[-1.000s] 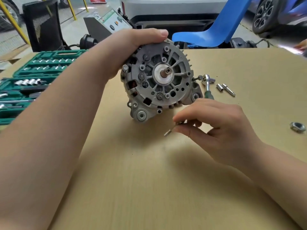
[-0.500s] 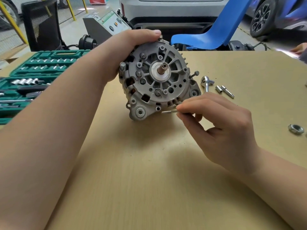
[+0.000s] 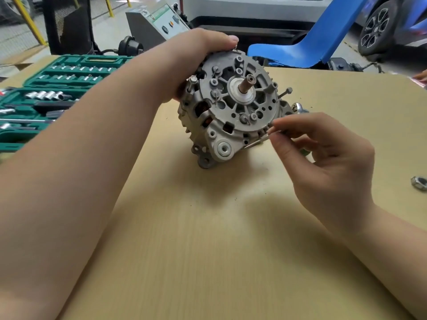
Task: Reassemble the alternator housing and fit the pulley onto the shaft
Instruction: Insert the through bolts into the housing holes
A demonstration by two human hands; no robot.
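- The left hand (image 3: 194,63) grips the alternator (image 3: 233,107) over its top rim, fingers curled behind the housing and the thumb tip on the upper edge.
- The right hand (image 3: 323,162) pinches a thin bolt (image 3: 256,142) between thumb and forefinger, the bolt's tip at the alternator's lower right edge.
- The alternator stands tilted on the desk (image 3: 208,250), its lower mounting ears touching the surface and its bare shaft (image 3: 246,83) pointing up and toward the camera.
- Another bolt (image 3: 285,92) sticks out of the alternator's right side.
- A ratchet head (image 3: 298,108) shows just right of the alternator, partly behind the right hand.
- A nut (image 3: 419,183) lies well to the right of the alternator, near the desk's edge.
- A green socket set case (image 3: 57,88) lies open to the left of the alternator.
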